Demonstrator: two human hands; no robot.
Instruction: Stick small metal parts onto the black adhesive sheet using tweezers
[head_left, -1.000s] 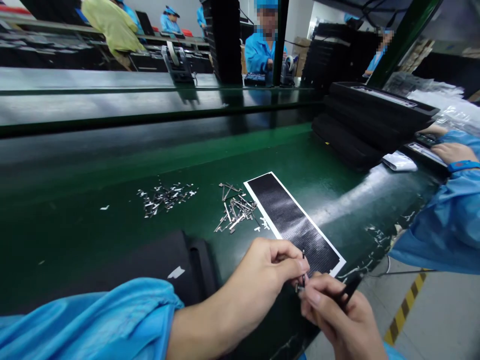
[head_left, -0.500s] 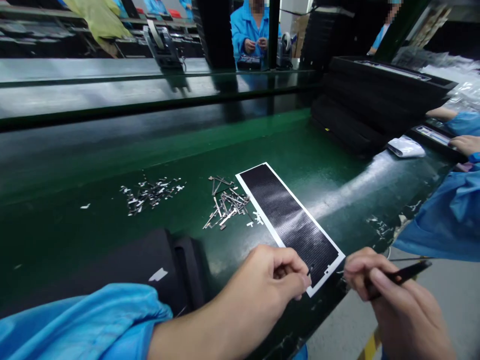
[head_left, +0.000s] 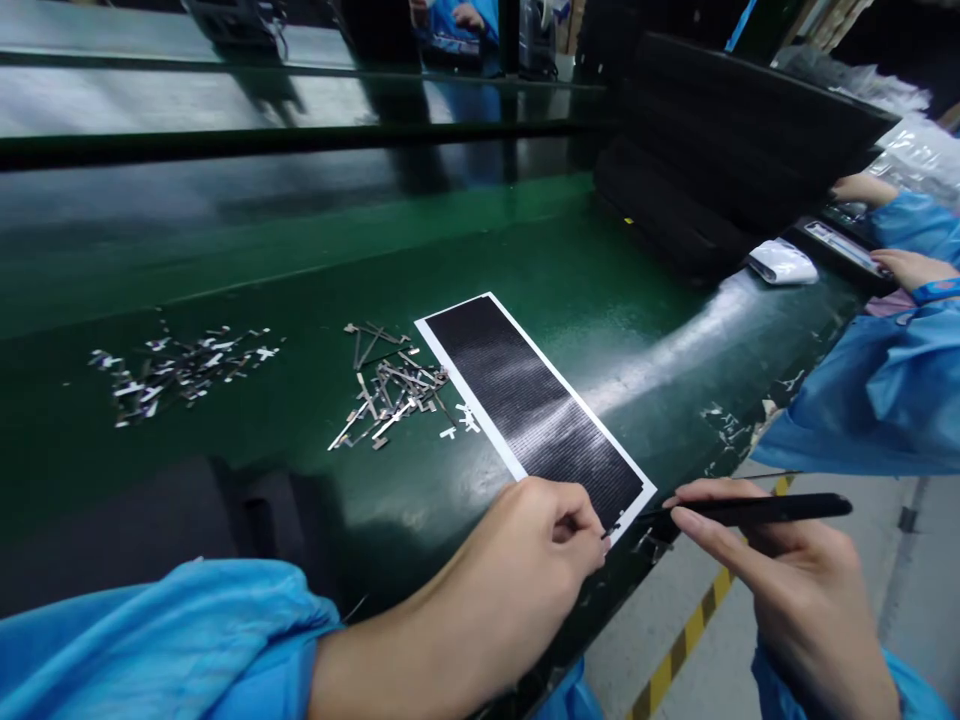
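A long black sheet with a white border (head_left: 525, 395) lies slantwise on the green table (head_left: 315, 300). My left hand (head_left: 536, 555) is curled at the sheet's near corner, thumb and forefinger pinched on a tiny dark part I cannot make out. My right hand (head_left: 780, 580) grips black tweezers (head_left: 739, 511) whose tips point left at the same corner, close to my left fingertips. Left of the sheet lies a heap of small metal strips (head_left: 390, 390). A second scatter of smaller metal bits (head_left: 176, 365) lies further left.
Stacked black trays (head_left: 712, 150) stand at the back right. A co-worker's blue sleeve (head_left: 870, 390) and hands are at the right, beside a white object (head_left: 784, 262). A black pad (head_left: 150, 520) lies near my left sleeve. The table's near edge drops to a floor with yellow-black tape (head_left: 697, 625).
My hands have parted: the right hand pulled the tweezers away rightward, then aimed them at the sheet's near corner. My left hand stayed pinched near that corner. The view tilted downward.
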